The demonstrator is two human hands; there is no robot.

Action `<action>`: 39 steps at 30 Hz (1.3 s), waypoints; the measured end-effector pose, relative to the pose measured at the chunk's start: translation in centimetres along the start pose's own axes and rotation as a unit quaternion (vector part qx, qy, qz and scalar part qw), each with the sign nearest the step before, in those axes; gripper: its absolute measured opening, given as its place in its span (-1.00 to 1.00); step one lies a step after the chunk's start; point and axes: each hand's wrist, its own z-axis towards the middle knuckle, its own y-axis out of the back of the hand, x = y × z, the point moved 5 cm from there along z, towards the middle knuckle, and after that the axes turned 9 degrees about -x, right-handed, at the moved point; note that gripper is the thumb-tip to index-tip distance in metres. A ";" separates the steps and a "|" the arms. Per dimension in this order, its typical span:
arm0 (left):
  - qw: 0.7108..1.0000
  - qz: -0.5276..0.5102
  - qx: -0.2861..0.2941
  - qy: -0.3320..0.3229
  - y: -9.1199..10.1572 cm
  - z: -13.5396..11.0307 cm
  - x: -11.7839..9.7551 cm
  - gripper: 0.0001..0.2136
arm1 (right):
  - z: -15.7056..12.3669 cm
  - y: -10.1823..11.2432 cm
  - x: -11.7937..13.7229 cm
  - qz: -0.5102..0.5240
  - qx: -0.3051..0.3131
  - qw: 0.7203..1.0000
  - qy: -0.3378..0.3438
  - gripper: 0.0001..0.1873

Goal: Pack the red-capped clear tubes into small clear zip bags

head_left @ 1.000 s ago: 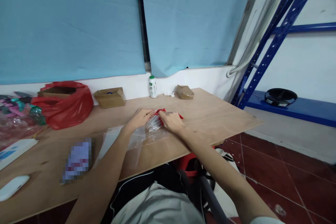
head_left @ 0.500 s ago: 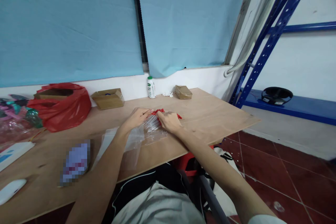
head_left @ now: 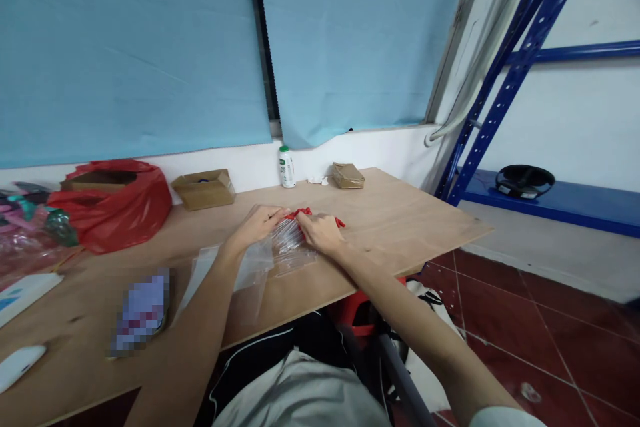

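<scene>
Tabletop (head_left: 415,213) bears shiny clear plastic (head_left: 289,239) and red pieces (head_left: 340,222).

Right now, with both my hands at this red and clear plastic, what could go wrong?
The clear plastic looks thin and creased by your left hand and right hand, so a hard pull might tear it.

Your right hand covers part of the red piece; a slip there could be hard to see.

The clear sheets show on both sides of your left forearm, near the table's edge; that arm might drag them off.
</scene>
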 end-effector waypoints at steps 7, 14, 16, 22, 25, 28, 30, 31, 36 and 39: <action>1.000 0.000 0.000 0.002 0.1 0.0 -0.2 -0.50 | 0.0 -0.2 -0.1 0.006 -0.002 1.000 0.001 -0.64; 1.000 -0.002 0.024 -0.009 -0.2 -0.3 -1.3 -0.50 | -0.3 -0.2 -0.2 0.009 -0.040 0.999 0.022 -0.61; 0.999 0.031 0.027 -0.023 -0.4 -0.6 -1.7 -0.54 | -0.3 -0.1 -0.2 0.013 -0.052 0.998 0.037 -0.58; 0.992 0.085 0.031 -0.086 -1.8 -0.9 -3.1 -0.74 | -0.3 0.2 -0.3 0.007 -0.066 0.997 0.043 -0.49; 0.987 0.125 0.021 -0.095 -2.3 -0.9 -3.2 -0.76 | -0.2 0.2 -0.1 -0.003 -0.049 0.998 0.044 -0.49; 0.981 0.162 0.020 -0.101 -2.5 -1.0 -3.1 -0.76 | -0.3 0.2 0.2 -0.013 -0.019 0.999 0.050 -0.58; 0.977 0.184 0.024 -0.102 -2.6 -1.1 -3.1 -0.76 | -0.3 0.3 0.5 -0.015 -0.006 0.998 0.054 -0.64; 0.976 0.194 0.026 -0.100 -2.7 -1.1 -3.0 -0.76 | -0.3 0.4 0.6 -0.014 -0.003 0.998 0.055 -0.65; 0.970 0.232 0.010 -0.071 -3.2 -1.1 -3.2 -0.83 | -0.4 0.4 0.6 -0.020 0.003 0.999 0.050 -0.66; 0.970 0.231 -0.008 -0.077 -3.6 -1.0 -3.6 -0.84 | -0.4 0.3 0.5 -0.028 0.004 0.999 0.040 -0.64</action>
